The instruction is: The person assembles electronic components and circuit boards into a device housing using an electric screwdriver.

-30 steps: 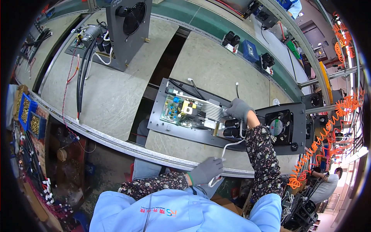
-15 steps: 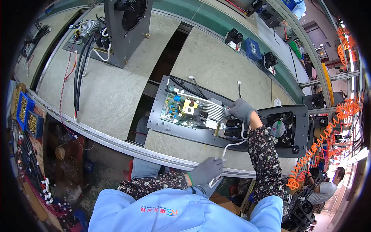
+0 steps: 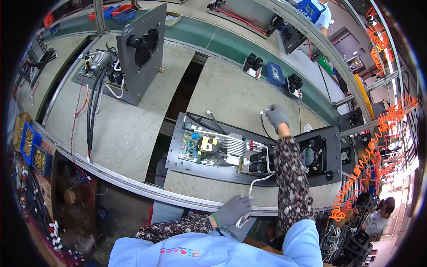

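Observation:
My left hand [image 3: 233, 210], in a grey glove, is closed around a white cable [image 3: 255, 181] below the bench edge. That cable runs up to a dark metal panel assembly [image 3: 209, 167] lying on the bench. A circuit board [image 3: 192, 146], a silver coil [image 3: 233, 146], black capacitors [image 3: 258, 167] and a fan [image 3: 309, 156] are fixed on it. Beyond the assembly, my gloved right hand [image 3: 277, 115] has its fingertips pinched at the white-ended tip of a thin black wire [image 3: 265, 129]. The exact contact is partly hidden by the fingers.
A similar assembly with an upright fan panel [image 3: 144, 53] stands at the left, its black cables [image 3: 92, 120] trailing across the bench. A dark gap [image 3: 184, 84] separates the bench boards. Blue bins [image 3: 41, 161] hold brass hardware. Orange coiled hoses [image 3: 356, 189] hang at right.
My right hand has left the coil and capacitors and moved away from me to the thin black wire's tip. My left hand still holds the white cable. The head view has shifted.

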Action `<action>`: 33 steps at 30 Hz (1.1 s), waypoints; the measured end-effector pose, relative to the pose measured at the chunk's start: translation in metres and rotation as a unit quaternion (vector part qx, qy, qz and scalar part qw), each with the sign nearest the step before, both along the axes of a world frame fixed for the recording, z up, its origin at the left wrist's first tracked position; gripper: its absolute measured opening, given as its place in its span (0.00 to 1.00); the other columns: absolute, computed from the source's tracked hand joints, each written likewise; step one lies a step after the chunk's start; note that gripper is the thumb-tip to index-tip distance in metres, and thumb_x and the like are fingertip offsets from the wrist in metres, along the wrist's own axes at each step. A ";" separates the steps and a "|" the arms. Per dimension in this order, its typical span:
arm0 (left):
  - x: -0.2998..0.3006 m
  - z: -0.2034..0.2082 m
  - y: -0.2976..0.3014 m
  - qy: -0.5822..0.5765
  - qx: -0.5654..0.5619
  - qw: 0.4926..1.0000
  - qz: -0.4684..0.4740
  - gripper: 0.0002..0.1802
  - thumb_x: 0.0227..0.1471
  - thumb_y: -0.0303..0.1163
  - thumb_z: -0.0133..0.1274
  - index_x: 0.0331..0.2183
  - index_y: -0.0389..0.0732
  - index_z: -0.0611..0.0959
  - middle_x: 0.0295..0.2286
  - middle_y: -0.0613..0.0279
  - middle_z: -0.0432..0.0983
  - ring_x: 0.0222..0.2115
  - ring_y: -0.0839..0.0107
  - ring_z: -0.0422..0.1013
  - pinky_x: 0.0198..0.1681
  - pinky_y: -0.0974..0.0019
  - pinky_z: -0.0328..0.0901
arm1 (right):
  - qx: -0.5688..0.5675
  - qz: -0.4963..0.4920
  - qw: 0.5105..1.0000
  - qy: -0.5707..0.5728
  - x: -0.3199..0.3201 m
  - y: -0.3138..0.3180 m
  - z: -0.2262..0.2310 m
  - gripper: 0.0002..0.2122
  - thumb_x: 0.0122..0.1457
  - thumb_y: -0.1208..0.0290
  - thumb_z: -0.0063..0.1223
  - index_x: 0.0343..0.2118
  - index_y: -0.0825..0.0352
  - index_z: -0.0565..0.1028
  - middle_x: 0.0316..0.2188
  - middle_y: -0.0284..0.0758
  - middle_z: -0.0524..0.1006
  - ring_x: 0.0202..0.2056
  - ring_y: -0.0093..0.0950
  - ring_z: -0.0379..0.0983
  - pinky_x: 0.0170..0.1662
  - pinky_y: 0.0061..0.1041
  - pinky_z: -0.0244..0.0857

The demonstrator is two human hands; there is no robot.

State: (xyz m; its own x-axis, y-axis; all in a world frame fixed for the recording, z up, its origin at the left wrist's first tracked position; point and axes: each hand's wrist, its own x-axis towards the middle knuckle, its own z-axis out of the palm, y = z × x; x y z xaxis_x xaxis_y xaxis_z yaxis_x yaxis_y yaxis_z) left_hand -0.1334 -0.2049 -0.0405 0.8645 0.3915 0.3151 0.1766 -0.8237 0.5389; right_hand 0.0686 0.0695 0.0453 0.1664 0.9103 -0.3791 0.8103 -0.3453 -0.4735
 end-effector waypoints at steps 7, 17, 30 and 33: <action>0.008 -0.002 0.005 -0.071 -0.034 0.997 0.010 0.11 0.44 0.39 0.51 0.31 0.45 0.75 0.34 0.64 0.70 0.50 0.67 0.61 0.42 0.65 0.58 | 0.124 -0.031 0.936 -0.328 0.051 0.039 -0.080 0.17 0.48 0.58 0.55 0.35 0.67 0.75 0.38 0.46 0.75 0.37 0.39 0.74 0.39 0.32 0.67; 0.002 0.007 0.005 -0.026 -0.086 0.996 0.004 0.14 0.41 0.32 0.52 0.35 0.41 0.76 0.38 0.63 0.70 0.51 0.64 0.60 0.43 0.64 0.57 | 0.016 0.225 0.942 -0.248 -0.052 -0.029 0.062 0.09 0.50 0.66 0.50 0.30 0.65 0.77 0.30 0.43 0.77 0.34 0.39 0.74 0.37 0.33 0.67; 0.000 0.003 0.003 -0.044 -0.083 0.996 -0.004 0.15 0.42 0.36 0.54 0.35 0.42 0.76 0.38 0.62 0.70 0.51 0.64 0.59 0.43 0.64 0.57 | -0.152 0.165 0.937 -0.266 -0.059 -0.055 0.023 0.18 0.49 0.59 0.48 0.35 0.69 0.77 0.37 0.47 0.75 0.40 0.42 0.73 0.43 0.33 0.66; 0.002 0.001 0.003 -0.069 -0.079 0.994 0.005 0.14 0.43 0.37 0.53 0.35 0.43 0.76 0.38 0.63 0.70 0.51 0.64 0.59 0.43 0.64 0.57 | -0.149 0.167 0.941 -0.253 -0.052 -0.054 0.020 0.18 0.48 0.59 0.48 0.34 0.69 0.77 0.37 0.47 0.75 0.40 0.42 0.73 0.42 0.33 0.66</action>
